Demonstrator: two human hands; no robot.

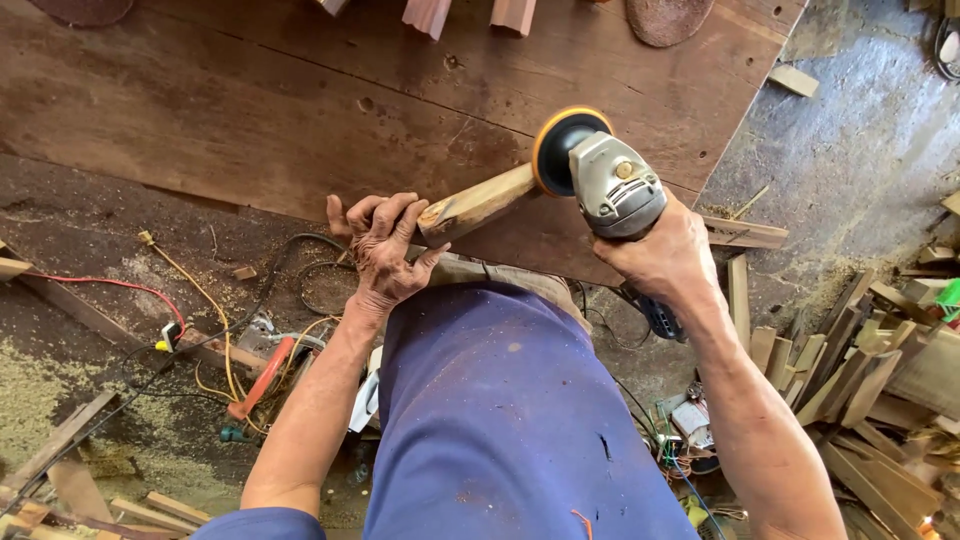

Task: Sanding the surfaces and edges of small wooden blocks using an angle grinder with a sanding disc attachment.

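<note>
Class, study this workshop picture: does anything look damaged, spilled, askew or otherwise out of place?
Yes. Sawdust is spilled over the floor, with tangled cables lying in it beside loose wood offcuts. The blue garment has a small tear. The left hand steadies a wooden piece against the angle grinder held in the right hand.

grey grinder (615, 190) with orange-rimmed black disc (565, 148), pale wood piece (478, 204), blue shirt (510, 420).

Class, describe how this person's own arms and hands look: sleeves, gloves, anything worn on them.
Both arms are bare from the upper arm down. A short blue sleeve shows at the left shoulder, matching the blue garment on the body. The left hand and right hand wear no gloves; no watch, ring or bracelet is visible.
</note>
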